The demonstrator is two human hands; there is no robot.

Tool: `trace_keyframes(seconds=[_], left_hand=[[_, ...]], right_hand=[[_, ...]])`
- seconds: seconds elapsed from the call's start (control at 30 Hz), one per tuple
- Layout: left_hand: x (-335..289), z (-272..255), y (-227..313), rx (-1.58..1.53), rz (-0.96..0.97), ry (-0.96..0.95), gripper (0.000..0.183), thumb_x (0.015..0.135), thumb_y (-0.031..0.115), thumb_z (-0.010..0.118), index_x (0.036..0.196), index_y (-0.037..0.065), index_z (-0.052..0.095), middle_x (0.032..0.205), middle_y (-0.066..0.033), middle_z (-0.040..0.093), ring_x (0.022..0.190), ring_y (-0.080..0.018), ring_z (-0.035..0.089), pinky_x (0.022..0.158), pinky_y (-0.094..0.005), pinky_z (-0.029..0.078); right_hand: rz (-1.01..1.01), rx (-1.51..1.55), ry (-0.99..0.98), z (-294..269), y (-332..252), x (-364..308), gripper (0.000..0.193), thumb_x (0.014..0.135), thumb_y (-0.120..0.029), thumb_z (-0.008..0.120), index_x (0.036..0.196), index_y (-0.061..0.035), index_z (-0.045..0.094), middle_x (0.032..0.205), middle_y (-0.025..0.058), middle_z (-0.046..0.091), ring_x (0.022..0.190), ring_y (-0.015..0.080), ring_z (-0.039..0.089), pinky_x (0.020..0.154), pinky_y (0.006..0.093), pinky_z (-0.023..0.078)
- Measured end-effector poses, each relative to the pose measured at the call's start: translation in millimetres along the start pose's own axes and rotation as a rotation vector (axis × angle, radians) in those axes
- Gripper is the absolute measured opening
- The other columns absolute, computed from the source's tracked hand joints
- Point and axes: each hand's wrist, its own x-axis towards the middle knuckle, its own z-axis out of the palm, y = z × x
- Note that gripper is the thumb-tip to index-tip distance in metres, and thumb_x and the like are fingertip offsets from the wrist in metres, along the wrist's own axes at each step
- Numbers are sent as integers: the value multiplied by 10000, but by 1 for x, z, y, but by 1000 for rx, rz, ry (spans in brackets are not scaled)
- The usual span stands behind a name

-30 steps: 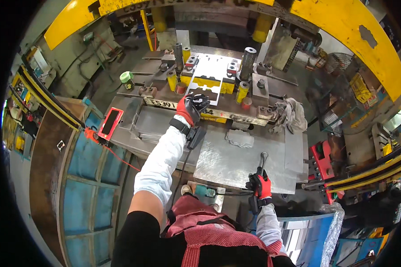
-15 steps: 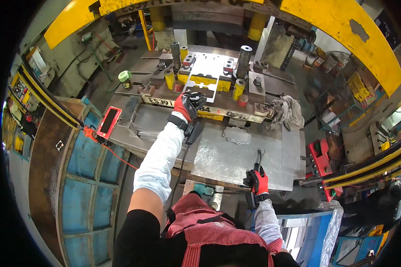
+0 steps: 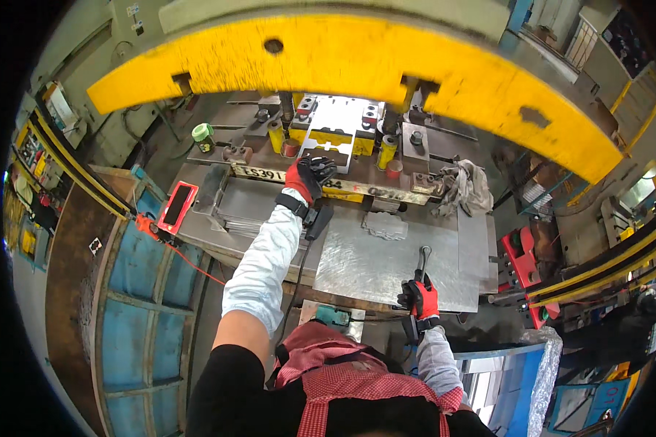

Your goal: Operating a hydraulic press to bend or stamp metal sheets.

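My left hand [image 3: 310, 179], in a red and black glove, reaches to the front edge of the press die [image 3: 264, 175]. Its fingers are stretched forward and look apart, beside the front end of a bright cut-out metal sheet [image 3: 333, 116] lying on the die. Whether the fingertips touch the sheet I cannot tell. Lower right, my right hand [image 3: 420, 297], gloved alike, is closed around the handle of a ring-headed wrench [image 3: 424, 256]. The wrench points away from me over a flat metal plate [image 3: 372, 255].
A yellow press beam [image 3: 328, 51] spans above the die. Stacked sheets [image 3: 248, 207] lie left of the plate, with a red-framed phone-like device [image 3: 176, 207] beyond. A grey rag [image 3: 465, 188] hangs at the die's right. A green-lidded jar [image 3: 203, 137] stands back left.
The yellow beam now sits lower in view and hides the tops of the guide posts. My left hand has drawn slightly nearer, its fingers less spread. My right hand keeps the wrench nearly still.
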Motion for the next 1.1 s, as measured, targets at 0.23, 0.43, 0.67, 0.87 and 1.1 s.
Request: trace_keyframes(seconds=[0.23, 0.43, 0.67, 0.87, 1.1], left_hand=[[1, 2, -4, -6, -3, -101, 450, 915, 293, 260, 1128, -65, 431, 1089, -245, 529, 1023, -334, 523, 904, -415, 427], [9, -6, 5, -80, -110, 11, 448, 911, 302, 289, 1110, -64, 455, 1066, -231, 551, 996, -334, 542, 899, -411, 429], [7, -3, -2, -2, -15, -120, 362, 912, 279, 356, 1081, -26, 452, 997, -212, 579, 928, -335, 576, 875, -437, 450], [9, -10, -4, 170, 114, -164, 259, 927, 232, 322, 1057, 40, 436, 1031, -206, 562, 988, -343, 545, 884, -477, 436], [13, -11, 2, 20, -53, -73, 353, 926, 245, 315, 1010, -39, 505, 961, -191, 594, 900, -313, 587, 864, -406, 464]], right_hand=[[-24, -39, 118, 7, -2, -5, 376, 809, -76, 545, 1161, -154, 440, 640, 75, 513, 435, 160, 455, 406, 322, 429], [-40, -65, 108, 23, -5, -7, 199, 810, -53, 533, 977, -118, 447, 646, 53, 466, 475, 147, 419, 418, 312, 364], [-21, -66, 109, 5, -5, -5, 277, 802, -77, 556, 1059, -113, 460, 738, 91, 539, 559, 182, 529, 478, 366, 483], [-27, -76, 134, -2, 2, 1, 451, 778, -89, 578, 1204, -118, 433, 732, 80, 559, 521, 156, 518, 455, 316, 471], [-21, -13, -151, -3, -5, 1, 298, 788, -94, 580, 1050, -65, 440, 699, 83, 552, 500, 174, 516, 442, 320, 453]])
